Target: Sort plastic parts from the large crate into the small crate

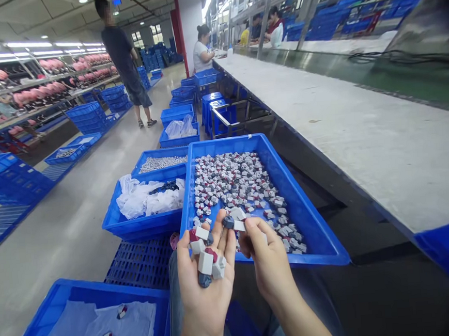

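Observation:
My left hand (207, 280) is cupped palm up and holds several small white, red and dark plastic parts (206, 257). My right hand (266, 255) pinches one small white and dark part (234, 223) between thumb and fingers, right beside the left fingertips. Both hands hover over the near edge of a blue tray (314, 223) filled with many of the same small parts (237, 185).
A blue crate (45, 316) at the lower left has white plastic and a few parts. More blue trays (143, 223) hold white bags and grey pieces. A long pale workbench (361, 126) runs on the right. One person stands in the aisle; others sit further back.

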{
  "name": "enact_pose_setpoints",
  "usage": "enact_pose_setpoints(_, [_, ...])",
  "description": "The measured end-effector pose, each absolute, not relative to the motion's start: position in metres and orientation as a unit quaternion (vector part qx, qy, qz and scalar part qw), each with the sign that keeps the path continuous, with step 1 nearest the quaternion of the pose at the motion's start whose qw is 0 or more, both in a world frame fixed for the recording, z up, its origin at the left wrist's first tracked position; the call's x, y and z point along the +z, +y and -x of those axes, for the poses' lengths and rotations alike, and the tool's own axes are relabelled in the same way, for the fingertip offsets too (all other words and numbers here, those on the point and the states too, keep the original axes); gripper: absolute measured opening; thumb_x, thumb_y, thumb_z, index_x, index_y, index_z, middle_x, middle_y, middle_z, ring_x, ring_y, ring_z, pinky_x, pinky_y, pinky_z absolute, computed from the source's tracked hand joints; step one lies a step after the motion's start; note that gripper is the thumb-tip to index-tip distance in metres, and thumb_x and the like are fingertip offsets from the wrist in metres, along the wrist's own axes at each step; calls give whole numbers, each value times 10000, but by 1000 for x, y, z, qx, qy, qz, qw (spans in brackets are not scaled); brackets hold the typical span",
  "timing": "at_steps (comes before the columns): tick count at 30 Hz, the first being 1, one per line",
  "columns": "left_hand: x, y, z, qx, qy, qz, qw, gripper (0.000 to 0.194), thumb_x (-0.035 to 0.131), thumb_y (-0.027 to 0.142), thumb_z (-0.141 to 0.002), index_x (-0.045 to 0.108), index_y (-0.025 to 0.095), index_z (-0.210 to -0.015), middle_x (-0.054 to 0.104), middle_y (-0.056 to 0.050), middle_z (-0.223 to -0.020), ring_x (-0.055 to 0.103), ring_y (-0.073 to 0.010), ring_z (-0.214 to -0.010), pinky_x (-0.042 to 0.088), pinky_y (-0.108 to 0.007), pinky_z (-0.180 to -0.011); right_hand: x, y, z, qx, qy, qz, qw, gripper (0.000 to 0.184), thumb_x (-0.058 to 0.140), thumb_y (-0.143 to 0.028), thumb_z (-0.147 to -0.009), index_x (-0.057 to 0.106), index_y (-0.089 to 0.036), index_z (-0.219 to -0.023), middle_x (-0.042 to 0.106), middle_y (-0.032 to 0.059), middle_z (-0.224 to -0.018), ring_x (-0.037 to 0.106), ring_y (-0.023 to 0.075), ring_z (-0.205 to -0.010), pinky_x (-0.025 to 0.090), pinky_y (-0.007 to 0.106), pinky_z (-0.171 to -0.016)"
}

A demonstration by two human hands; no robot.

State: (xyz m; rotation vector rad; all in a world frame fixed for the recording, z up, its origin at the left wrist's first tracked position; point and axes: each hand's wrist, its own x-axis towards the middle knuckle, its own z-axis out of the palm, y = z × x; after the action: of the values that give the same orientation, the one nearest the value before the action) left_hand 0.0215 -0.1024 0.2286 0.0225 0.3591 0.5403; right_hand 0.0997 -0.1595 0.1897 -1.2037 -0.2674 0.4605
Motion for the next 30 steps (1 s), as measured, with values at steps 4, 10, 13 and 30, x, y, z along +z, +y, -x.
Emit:
enact_pose_setpoints(4, [229,-101,-19,266,180,-14,947,315,402,319,-840,623,106,-770,564,-176,-1167,474,-241,-1155,441,-348,-927,191,-157,-97,237,-125,529,805,307,555,-447,-765,464,-189,-624,380,-52,-523,314,82,-487,273,202,-459])
enact_pose_setpoints(10, [227,-101,-18,272,190,-6,943,295,427,326,-829,620,109,-774,568,-177,-1157,491,-243,-1136,453,-342,-911,191,-154,-91,289,-75,473,829,302,580,-441,-741,508,-180,-607,435,-39,-541,341,75,-464,334,200,-450])
enact_pose_setpoints(13, [226,-101,-16,250,188,-3,950,286,410,331,-837,607,126,-815,568,-152,-1155,518,-251,-1098,502,-342,-829,192,-154,-91,304,-37,425,852,258,628,-428,-696,563,-184,-642,496,-40,-549,401,71,-461,382,190,-454])
enact_pose_setpoints(30, [221,-94,-11,206,49,-109,971,199,414,212,-831,527,161,-677,529,39,-626,436,-35,-404,328,-150,-386,201,-160,-94,284,-16,352,892,240,685,-396,-619,575,-192,-681,598,-36,-576,557,89,-513,436,160,-416])
